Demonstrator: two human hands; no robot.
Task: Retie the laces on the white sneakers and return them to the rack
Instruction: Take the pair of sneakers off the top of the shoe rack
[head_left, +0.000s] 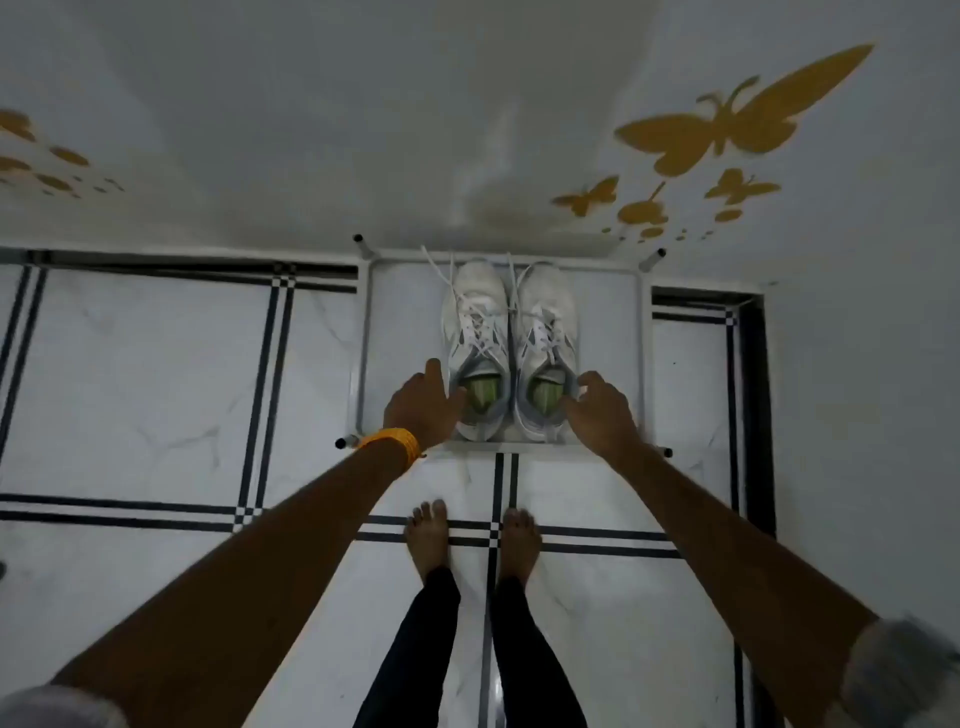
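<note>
Two white sneakers (511, 348) stand side by side on the top of the rack (644, 364), toes toward the wall (311, 130), heels toward the near edge. They sit in the middle of the rack, touching each other. Their laces (452, 283) are loose and trail over the toes to the far edge.

The left hand (421, 408) is at the heel of the left sneaker, thumb at its opening, fingers spread; I cannot tell if it grips the sneaker. An orange bangle (392, 441) is on this wrist. The right hand (597, 408) is at the heel of the right sneaker, fingers curled and apart, touching the collar, not clearly clamped. Bare feet (426, 535) stand on the tiled floor (156, 389) before the rack.
</note>
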